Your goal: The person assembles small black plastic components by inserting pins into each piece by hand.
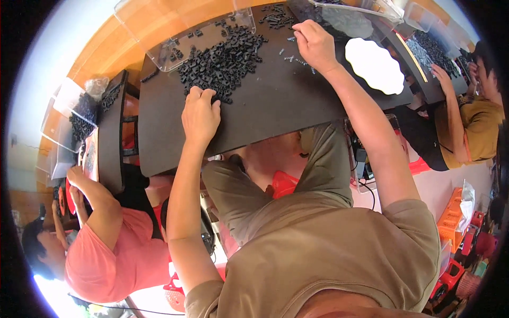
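Observation:
A heap of small black plastic parts (pixel 228 61) lies on the dark table (pixel 286 100). At its near edge is my left hand (pixel 201 115), fingers curled down, with a small black part showing beside the thumb and fingertips. My right hand (pixel 315 47) is farther off to the right, thumb and fingertips pinched together above the table; whatever is between them is too small to make out. Close to it, small silvery screw-like pieces (pixel 295 60) lie scattered. A second group of black parts (pixel 277 18) sits at the far edge, left of my right hand.
A clear plastic bin (pixel 161 58) lies tipped behind the heap. Right of my forearm is a white scalloped plate-like sheet (pixel 374 66). One person in pink (pixel 116 254) sits at left, another in mustard (pixel 472 132) at right. An orange crate (pixel 450 214) stands on the floor.

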{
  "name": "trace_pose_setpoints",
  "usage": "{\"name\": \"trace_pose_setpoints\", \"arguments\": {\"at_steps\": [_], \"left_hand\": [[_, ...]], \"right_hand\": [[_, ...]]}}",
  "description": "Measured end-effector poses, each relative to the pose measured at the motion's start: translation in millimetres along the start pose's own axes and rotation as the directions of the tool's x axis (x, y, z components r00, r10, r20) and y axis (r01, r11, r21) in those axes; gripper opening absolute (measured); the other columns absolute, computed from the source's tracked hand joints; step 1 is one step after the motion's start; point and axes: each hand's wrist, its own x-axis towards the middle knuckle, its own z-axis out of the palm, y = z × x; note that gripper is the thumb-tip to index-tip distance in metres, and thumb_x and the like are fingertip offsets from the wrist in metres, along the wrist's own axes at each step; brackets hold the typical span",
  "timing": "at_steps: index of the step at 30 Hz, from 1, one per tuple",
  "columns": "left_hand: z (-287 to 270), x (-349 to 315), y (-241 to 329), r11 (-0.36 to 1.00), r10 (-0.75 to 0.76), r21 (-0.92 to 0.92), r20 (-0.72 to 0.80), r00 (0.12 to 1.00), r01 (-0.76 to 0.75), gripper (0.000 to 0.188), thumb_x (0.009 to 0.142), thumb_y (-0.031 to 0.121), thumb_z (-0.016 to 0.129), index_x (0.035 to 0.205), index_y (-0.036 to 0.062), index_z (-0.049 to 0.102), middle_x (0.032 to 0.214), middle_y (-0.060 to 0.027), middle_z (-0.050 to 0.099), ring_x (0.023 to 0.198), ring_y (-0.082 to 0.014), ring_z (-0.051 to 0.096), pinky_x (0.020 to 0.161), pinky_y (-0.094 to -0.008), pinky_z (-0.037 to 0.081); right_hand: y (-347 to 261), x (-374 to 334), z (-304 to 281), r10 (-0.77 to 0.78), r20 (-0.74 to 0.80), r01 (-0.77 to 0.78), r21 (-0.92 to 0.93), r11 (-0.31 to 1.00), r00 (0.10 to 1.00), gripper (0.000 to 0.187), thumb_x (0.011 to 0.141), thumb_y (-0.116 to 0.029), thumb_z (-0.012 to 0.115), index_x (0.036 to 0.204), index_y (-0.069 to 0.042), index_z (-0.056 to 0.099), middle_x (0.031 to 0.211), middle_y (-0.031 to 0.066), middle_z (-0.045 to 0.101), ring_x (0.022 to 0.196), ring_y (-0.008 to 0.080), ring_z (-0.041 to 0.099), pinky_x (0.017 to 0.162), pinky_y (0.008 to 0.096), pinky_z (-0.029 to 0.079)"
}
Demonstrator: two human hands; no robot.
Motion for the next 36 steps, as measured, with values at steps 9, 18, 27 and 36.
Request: {"name": "trace_pose_setpoints", "arguments": {"at_steps": [9,18,27,36], "left_hand": [[12,17,-9,0.989,0.061,-0.119,-0.202,0.977,-0.087,0.011,0.076,0.006,0.061,0.086,0.0042,0.057,0.084,-0.0096,0.053,0.080,-0.0264,0.054,0.069,-0.0364,0.045],[20,53,7,0.281,-0.313,-0.936,0.118,0.943,0.210,0.013,0.085,0.002,0.051,0.096,-0.0003,0.057,0.078,-0.0035,0.058,0.061,-0.0064,0.048,0.053,-0.0195,0.040],[28,48,7,0.100,-0.284,-0.984,0.115,0.952,0.148,0.015,0.086,0.004,0.054,0.099,-0.0017,0.058,0.079,-0.0045,0.059,0.063,-0.0070,0.049,0.056,-0.0196,0.041],[29,50,2,-0.247,-0.111,-0.942,0.260,0.959,0.227,0.019,0.086,0.011,0.057,0.101,-0.0006,0.059,0.078,-0.0041,0.058,0.063,-0.0083,0.051,0.057,-0.0201,0.042]], "right_hand": [[-5,2,-1,0.056,0.036,-0.059,0.103,0.993,0.998,0.007,0.074,-0.006,0.059,0.080,-0.006,0.057,0.076,0.0064,0.056,0.071,0.0249,0.059,0.059,0.0333,0.048],[-33,16,8,-0.038,0.484,-0.081,0.224,0.971,0.874,0.007,0.075,-0.003,0.057,0.082,-0.003,0.057,0.081,0.0095,0.057,0.075,0.0274,0.058,0.064,0.0348,0.047],[-5,29,23,0.093,0.842,-0.096,-0.049,0.994,0.531,0.005,0.075,-0.007,0.057,0.078,-0.003,0.059,0.087,0.0093,0.058,0.085,0.0287,0.057,0.072,0.0388,0.046],[-23,37,21,0.052,0.740,-0.202,0.115,0.973,0.670,0.006,0.075,-0.005,0.061,0.076,-0.002,0.056,0.077,0.0078,0.057,0.071,0.0223,0.058,0.062,0.0327,0.047]]}}
